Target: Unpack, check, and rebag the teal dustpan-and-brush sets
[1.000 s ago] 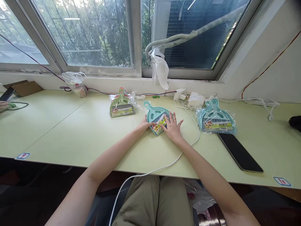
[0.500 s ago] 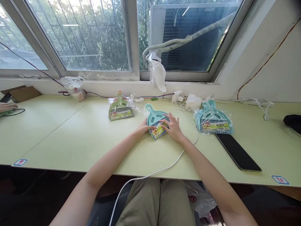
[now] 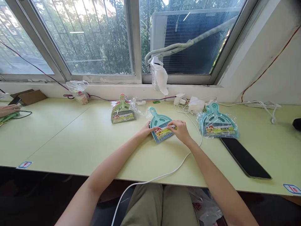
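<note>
A light-blue mini dustpan and brush set lies on the table in front of me, its handle pointing up and to the left. Across its grey bristles runs a yellow-green printed label. My left hand grips the pan's left edge, thumb over the label's left end. At the opposite side, my right hand is closed in a pinch at the label's right end, where a bit of yellow shows between the fingers.
Bagged green dustpan sets stand back left, and bagged blue ones lie to the right beside a black phone. A white cable crosses the table by my right forearm. Another person's hand is at far left.
My right hand has drawn back from lying spread over the dustpan set to pinching the label's right end. My left hand keeps its hold. The camera view has shifted slightly.
</note>
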`<state>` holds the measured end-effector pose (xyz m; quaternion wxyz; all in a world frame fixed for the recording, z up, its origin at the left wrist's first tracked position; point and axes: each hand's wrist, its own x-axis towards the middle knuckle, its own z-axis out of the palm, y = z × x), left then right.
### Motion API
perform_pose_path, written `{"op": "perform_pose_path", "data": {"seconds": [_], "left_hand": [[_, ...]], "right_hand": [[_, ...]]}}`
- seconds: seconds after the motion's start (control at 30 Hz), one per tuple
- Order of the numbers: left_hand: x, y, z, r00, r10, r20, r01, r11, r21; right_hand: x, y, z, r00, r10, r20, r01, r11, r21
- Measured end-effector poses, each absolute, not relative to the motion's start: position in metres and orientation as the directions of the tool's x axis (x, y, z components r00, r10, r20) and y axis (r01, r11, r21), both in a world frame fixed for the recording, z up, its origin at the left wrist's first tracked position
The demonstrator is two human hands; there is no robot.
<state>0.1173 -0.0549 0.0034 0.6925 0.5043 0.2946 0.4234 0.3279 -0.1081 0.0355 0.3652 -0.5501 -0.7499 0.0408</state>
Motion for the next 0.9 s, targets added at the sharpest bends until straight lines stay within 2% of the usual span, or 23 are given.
{"op": "perform_pose_path", "data": {"seconds": [0.13,0.23,0.33,0.47,0.6,0.8,0.9], "left_hand": [[0.116,-0.053,0.005,0.477,0.876,-0.071,-0.266,0.221,0.939],[0.114,-0.05,0.005,0.49,0.864,-0.118,-0.256,0.272,0.928],[0.111,-0.048,0.004,0.526,0.842,-0.118,-0.258,0.29,0.921],[0.11,-0.05,0.003,0.536,0.841,-0.078,-0.262,0.253,0.932],[0.11,-0.051,0.002,0.54,0.84,-0.058,-0.245,0.223,0.944],[0.112,-0.048,-0.003,0.504,0.863,-0.036,-0.249,0.185,0.951],[0.113,-0.047,-0.006,0.511,0.86,-0.012,-0.232,0.152,0.961]], "right_hand": [[0.338,-0.107,0.039,-0.108,0.918,0.381,0.633,0.359,-0.685],[0.343,-0.107,0.042,-0.092,0.948,0.303,0.511,0.307,-0.803],[0.343,-0.107,0.042,-0.09,0.956,0.278,0.439,0.288,-0.851],[0.341,-0.105,0.036,-0.128,0.966,0.223,0.424,0.257,-0.868],[0.339,-0.101,0.027,-0.161,0.963,0.216,0.523,0.269,-0.809],[0.331,-0.099,0.019,-0.132,0.902,0.411,0.816,0.335,-0.472],[0.326,-0.1,0.018,-0.097,0.885,0.456,0.871,0.297,-0.392]]}}
